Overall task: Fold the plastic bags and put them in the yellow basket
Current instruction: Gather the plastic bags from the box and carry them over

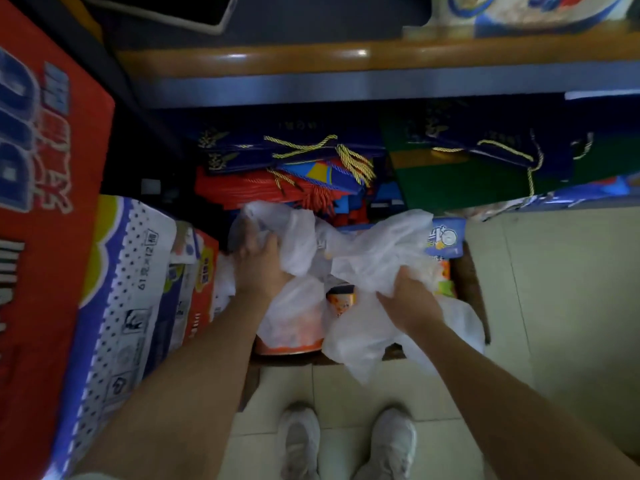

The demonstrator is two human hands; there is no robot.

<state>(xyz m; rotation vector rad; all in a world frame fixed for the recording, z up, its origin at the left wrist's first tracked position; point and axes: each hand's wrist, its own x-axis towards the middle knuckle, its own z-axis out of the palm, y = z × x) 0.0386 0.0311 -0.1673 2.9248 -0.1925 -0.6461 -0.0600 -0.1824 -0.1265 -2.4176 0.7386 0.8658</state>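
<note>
A crumpled white plastic bag (374,244) is stretched between my two hands above a box of goods on the floor. My left hand (258,261) grips the bag's left end. My right hand (410,296) grips its right part. More white plastic bags (367,341) lie heaped below my hands, over the box. No yellow basket is in view.
An orange tin (291,346) and a small orange carton (341,299) sit under the bags. Stacked red and blue-white packages (114,289) line the left. Blue, red and green gift bags (311,168) with cord handles lie under a wooden counter (346,60). Tiled floor (571,289) spreads right.
</note>
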